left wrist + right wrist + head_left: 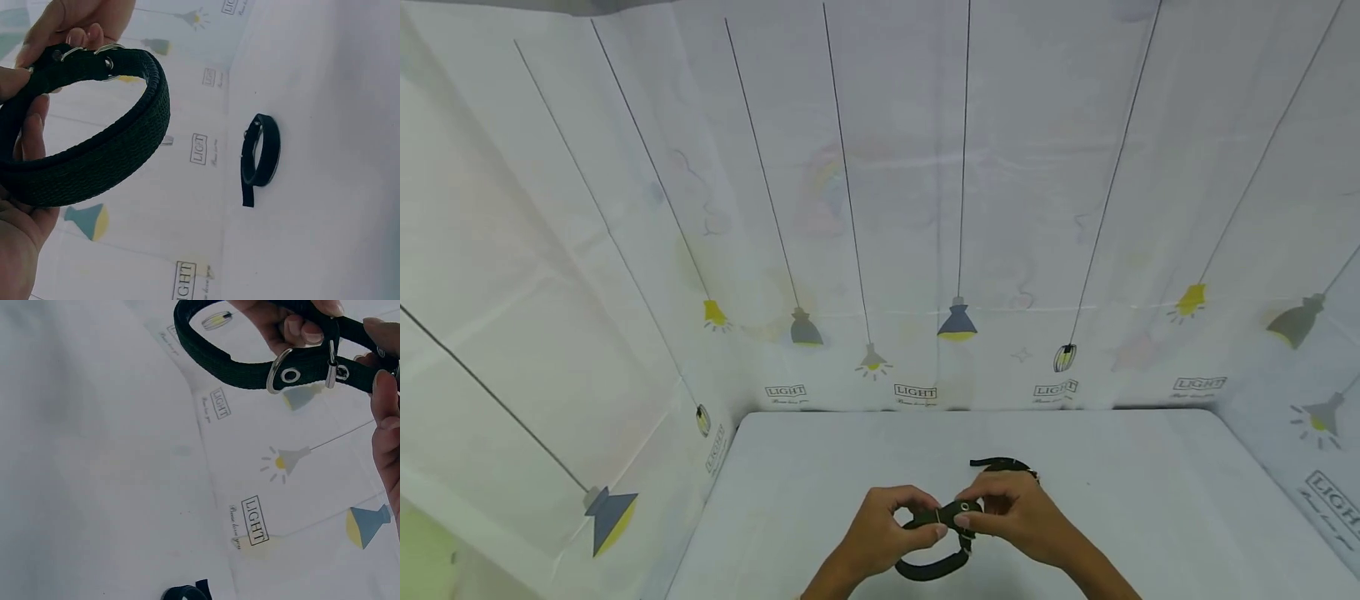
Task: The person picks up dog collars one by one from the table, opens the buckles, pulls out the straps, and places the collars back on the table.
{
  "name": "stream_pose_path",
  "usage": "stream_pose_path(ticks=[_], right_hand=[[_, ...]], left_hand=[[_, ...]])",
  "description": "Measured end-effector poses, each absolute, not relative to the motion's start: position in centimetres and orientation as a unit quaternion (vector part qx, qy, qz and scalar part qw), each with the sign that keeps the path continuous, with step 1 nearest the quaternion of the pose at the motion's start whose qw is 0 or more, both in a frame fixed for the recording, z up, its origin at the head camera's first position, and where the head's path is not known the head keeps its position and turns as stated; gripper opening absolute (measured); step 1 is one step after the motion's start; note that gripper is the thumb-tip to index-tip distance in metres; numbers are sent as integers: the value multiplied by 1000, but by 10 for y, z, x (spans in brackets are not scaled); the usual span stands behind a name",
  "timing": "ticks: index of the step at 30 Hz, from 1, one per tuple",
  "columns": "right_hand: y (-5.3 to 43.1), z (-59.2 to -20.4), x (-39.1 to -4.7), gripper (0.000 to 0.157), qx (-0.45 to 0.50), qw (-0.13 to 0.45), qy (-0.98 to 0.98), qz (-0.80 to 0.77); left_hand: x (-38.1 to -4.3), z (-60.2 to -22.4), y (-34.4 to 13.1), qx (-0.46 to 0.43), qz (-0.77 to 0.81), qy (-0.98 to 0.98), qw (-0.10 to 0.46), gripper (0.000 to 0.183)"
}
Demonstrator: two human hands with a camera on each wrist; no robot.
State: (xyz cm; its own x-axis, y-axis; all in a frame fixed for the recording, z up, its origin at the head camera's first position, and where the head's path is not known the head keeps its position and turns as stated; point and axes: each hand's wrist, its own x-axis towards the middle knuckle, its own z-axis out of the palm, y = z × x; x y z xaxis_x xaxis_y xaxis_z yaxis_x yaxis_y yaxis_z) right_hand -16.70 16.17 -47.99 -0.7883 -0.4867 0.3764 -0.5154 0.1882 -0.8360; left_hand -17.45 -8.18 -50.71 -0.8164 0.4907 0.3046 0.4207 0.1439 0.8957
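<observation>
Both hands hold a dark dog collar (934, 572) in a closed loop above the white table. My left hand (880, 529) pinches the strap on the left side between thumb and fingers. Close beside it, my right hand (1018, 517) pinches the strap's eyeletted end. The right wrist view shows the metal buckle (332, 365), with the strap passed through it, and a D-ring (275, 372) by an eyelet. Woven texture covers the collar's outer band (125, 156). A second dark collar (270, 150) lies looped on the table, partly behind the right hand in the head view.
The white table (820, 458) reaches back to a white sheet wall (895, 208) printed with hanging lamps and LIGHT labels. More of this sheet rises along the left (535, 333) and right sides.
</observation>
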Motion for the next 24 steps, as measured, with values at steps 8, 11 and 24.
stream_pose_path(ticks=[8,11,24], right_hand=[[165,-482,-164,9,319,16,-768,555],[167,-485,-165,9,316,4,-758,571],[163,-479,-168,11,333,-29,-770,544]], left_hand=[[-173,-506,-80,304,576,758,13,13],[-173,-508,-81,301,582,755,10,13],[-174,-508,-86,316,559,766,26,14]])
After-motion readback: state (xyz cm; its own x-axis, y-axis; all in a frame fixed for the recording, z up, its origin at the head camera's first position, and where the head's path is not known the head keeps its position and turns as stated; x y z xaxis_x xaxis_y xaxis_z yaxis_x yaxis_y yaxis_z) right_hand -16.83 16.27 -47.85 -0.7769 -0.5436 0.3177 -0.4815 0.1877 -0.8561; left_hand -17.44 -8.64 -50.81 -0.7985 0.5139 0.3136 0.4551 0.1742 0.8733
